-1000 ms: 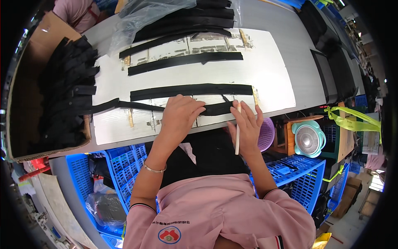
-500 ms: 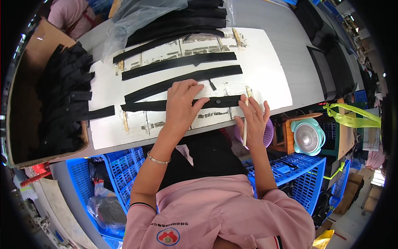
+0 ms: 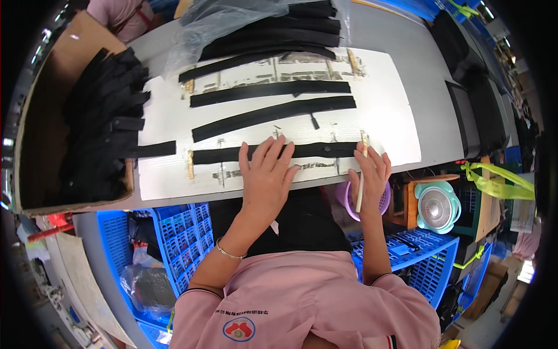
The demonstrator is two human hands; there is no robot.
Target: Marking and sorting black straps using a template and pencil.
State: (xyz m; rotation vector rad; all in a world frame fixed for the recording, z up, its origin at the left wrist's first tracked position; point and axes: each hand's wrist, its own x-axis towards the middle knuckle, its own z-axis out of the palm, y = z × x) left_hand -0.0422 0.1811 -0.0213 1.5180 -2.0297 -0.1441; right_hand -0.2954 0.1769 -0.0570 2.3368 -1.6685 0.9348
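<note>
From where I stand, everything gathers round a white board (image 3: 401, 125), scuffed with dark smears and tan tape, lying on a grey table (image 3: 401, 35). Along the board's near side runs a black strip (image 3: 314, 150) with a small round stud. The person's left hand (image 3: 267, 177) rests on it, palm down, fingers spread. The right hand (image 3: 370, 177), well apart from the left, pinches a slim white stick (image 3: 359, 200), fingertips at the strip's right end.

Two more dark bands (image 3: 273, 118) cross the board's middle; past its far edge a dark pile (image 3: 279, 29) sits partly under clear plastic (image 3: 203, 35). Just left of the board stands a carton (image 3: 43, 110) crammed with black pieces (image 3: 96, 128), one tail reaching onto the board.

Below the board's near edge I see blue crates (image 3: 183, 232) and a purple basket (image 3: 347, 203); off its near right corner, a turquoise fan (image 3: 437, 206). Beyond its far left corner, someone in pink (image 3: 119, 14) is partly visible.
</note>
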